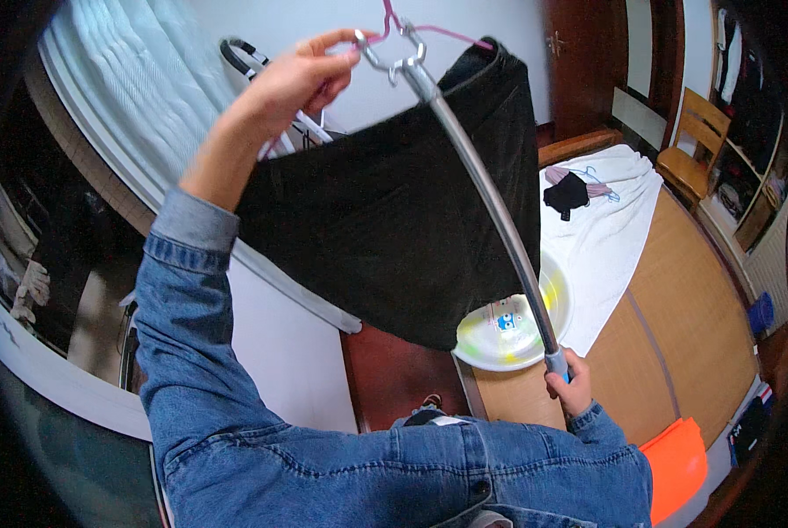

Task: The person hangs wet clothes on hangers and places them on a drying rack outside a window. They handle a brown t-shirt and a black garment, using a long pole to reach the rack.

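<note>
My left hand point(318, 72) is raised at the upper left, its fingers pinching the pink clothes hanger point(443, 32) beside one prong of a metal forked pole head. A dark garment point(387, 218) hangs spread from the hanger, behind the pole. At the lower right my right hand point(571, 383) grips the grey-blue handle of the metal clothes pole point(483, 171), which slants up to its fork at the hanger's hook. The hook's top runs out of the picture.
A patterned plastic basin point(556, 317) stands partly on a white cloth point(605, 244) over a tan mat point(684, 297). A black garment point(567, 193) lies on the cloth. Further right are a wooden chair point(688, 165) and an orange item point(678, 462). A pale curtain point(143, 72) hangs at the left.
</note>
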Tool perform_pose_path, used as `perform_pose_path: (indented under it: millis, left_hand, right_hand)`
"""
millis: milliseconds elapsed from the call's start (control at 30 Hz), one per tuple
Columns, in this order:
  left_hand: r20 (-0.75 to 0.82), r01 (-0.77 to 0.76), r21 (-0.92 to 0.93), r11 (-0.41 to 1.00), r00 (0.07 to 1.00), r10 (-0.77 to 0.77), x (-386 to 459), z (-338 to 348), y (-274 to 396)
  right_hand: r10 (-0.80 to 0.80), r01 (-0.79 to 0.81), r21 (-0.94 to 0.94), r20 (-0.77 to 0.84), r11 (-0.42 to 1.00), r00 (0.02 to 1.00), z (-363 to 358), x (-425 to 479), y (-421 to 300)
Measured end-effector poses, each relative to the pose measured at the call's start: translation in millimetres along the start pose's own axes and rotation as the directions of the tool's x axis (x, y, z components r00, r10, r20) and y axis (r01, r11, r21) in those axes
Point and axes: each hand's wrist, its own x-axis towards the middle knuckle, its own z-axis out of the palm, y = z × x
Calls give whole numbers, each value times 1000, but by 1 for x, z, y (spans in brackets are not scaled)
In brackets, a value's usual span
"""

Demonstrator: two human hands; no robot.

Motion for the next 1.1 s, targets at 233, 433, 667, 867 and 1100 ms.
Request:
perform_pose_path:
  millis: [233, 433, 667, 867, 1100]
  left_hand:
    - [229, -162, 166, 973, 966, 122, -11, -57, 52]
    - [-129, -273, -63, 960, 956, 263, -81, -151, -25]
    - [38, 3, -656, 755, 999, 29, -249, -52, -266]
    - [527, 572, -391, 721, 781, -334, -320, 160, -260]
    - [331, 592, -377, 712, 804, -494, -281, 210, -228]
  right_hand:
    - [-87, 87, 35, -10, 996, 996, 26, 17, -38]
    - [-164, 160, 97, 28, 982, 986, 45, 38, -74]
    - [-278, 268, 162, 41, 950, 960, 63, 60, -115]
    - [-410, 405, 106, 23, 908, 912, 83, 70, -156]
    - [-509, 502, 155, 8, 851, 861, 116, 80, -185]
